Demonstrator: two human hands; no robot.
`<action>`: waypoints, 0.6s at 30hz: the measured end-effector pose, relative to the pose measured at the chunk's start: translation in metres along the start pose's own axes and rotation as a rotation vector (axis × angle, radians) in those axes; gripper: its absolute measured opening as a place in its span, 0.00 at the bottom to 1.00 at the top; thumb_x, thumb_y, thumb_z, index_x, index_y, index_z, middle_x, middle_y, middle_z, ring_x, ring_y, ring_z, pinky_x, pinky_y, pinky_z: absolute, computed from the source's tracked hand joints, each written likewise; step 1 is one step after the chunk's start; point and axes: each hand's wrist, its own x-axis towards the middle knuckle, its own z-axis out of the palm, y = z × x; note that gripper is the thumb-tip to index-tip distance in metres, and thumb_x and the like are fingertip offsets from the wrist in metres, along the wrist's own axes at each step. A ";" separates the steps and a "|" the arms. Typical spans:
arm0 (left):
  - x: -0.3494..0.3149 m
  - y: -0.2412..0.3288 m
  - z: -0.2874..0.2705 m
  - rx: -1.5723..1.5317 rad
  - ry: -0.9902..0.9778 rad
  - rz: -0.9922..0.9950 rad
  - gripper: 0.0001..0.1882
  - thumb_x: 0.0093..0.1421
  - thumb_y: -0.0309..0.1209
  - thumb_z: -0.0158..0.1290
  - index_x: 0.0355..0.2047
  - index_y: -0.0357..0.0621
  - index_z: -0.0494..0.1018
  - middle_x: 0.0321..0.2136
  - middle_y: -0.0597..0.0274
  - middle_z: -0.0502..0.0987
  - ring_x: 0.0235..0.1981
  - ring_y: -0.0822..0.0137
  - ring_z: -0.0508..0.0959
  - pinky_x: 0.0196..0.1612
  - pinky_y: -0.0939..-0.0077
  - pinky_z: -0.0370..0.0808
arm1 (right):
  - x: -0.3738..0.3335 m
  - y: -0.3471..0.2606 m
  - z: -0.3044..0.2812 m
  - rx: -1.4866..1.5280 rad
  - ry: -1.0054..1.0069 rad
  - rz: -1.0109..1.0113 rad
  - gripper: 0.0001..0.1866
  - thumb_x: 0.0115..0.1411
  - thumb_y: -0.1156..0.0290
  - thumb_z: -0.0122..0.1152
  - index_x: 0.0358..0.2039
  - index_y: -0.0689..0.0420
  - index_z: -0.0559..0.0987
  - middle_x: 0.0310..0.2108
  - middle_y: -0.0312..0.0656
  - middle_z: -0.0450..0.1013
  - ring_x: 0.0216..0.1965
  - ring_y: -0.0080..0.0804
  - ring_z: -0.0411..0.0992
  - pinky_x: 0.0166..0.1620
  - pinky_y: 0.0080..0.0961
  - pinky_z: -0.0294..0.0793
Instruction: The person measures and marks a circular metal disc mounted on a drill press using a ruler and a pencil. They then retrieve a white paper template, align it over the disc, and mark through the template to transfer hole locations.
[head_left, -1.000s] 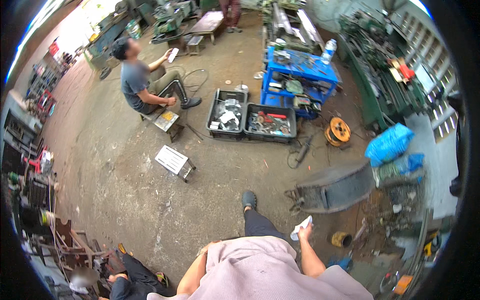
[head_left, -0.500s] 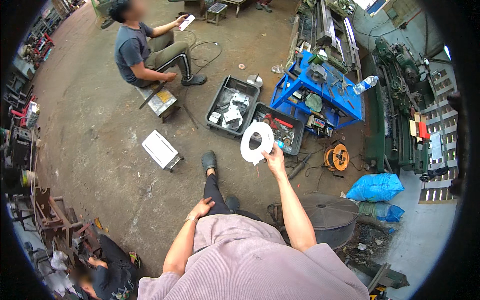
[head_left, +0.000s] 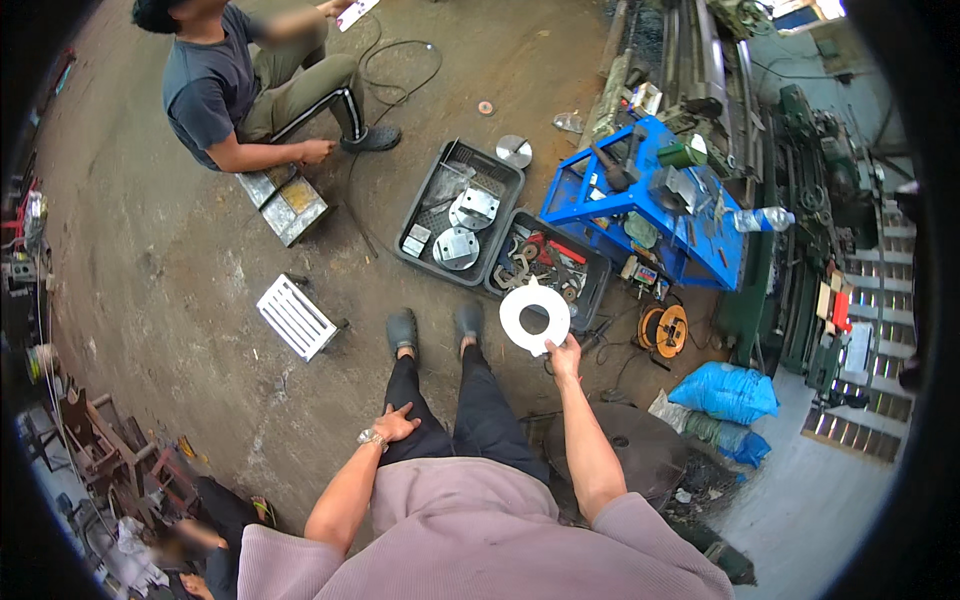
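My right hand (head_left: 565, 358) grips a flat white ring-shaped plate (head_left: 511, 318) by its lower right edge, thumb and fingers closed on it. The plate has a round hole in the middle and small tabs on its rim. It is held up in front of the right crate (head_left: 603, 285), which holds metal pieces and a red tool. My left hand (head_left: 398, 425) rests on my thigh, fingers spread and nothing in it. Beyond, a dark crate (head_left: 418, 208) holds round metal discs with blocks (head_left: 457, 248) on them.
A blue tool cart (head_left: 715, 250) carries a vise-like block and a bottle (head_left: 765, 219). Nearby are an orange cable reel (head_left: 677, 328), blue sacks (head_left: 725, 392) and a dark drum (head_left: 620, 460). Left stands a white slatted stool (head_left: 297, 318); a person (head_left: 215, 95) sits beyond.
I have stepped forward, and both feet now stand side by side. My right hand holds the white plate a little lower and further right. My left hand stays on my thigh.
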 end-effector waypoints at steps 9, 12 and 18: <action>0.028 0.054 0.000 -0.182 0.032 -0.159 0.48 0.55 0.65 0.49 0.71 0.76 0.41 0.70 0.36 0.41 0.67 0.38 0.57 0.67 0.54 0.60 | 0.170 -0.003 0.150 -0.185 -0.276 0.032 0.19 0.52 0.80 0.66 0.46 0.64 0.75 0.38 0.46 0.79 0.40 0.35 0.78 0.43 0.30 0.75; 0.042 0.086 0.024 -0.144 -0.062 -0.258 0.49 0.54 0.67 0.49 0.71 0.78 0.38 0.71 0.37 0.38 0.66 0.33 0.57 0.66 0.47 0.60 | 0.226 0.016 0.192 -0.182 -0.401 -0.167 0.21 0.50 0.78 0.68 0.45 0.66 0.75 0.43 0.51 0.79 0.46 0.39 0.77 0.49 0.31 0.73; 0.060 0.122 0.059 -0.253 -0.189 -0.468 0.50 0.54 0.64 0.52 0.71 0.78 0.38 0.70 0.38 0.42 0.62 0.30 0.62 0.63 0.47 0.64 | 0.325 0.053 0.251 -0.364 -0.361 0.012 0.19 0.49 0.76 0.69 0.43 0.63 0.77 0.40 0.51 0.80 0.43 0.40 0.78 0.46 0.32 0.74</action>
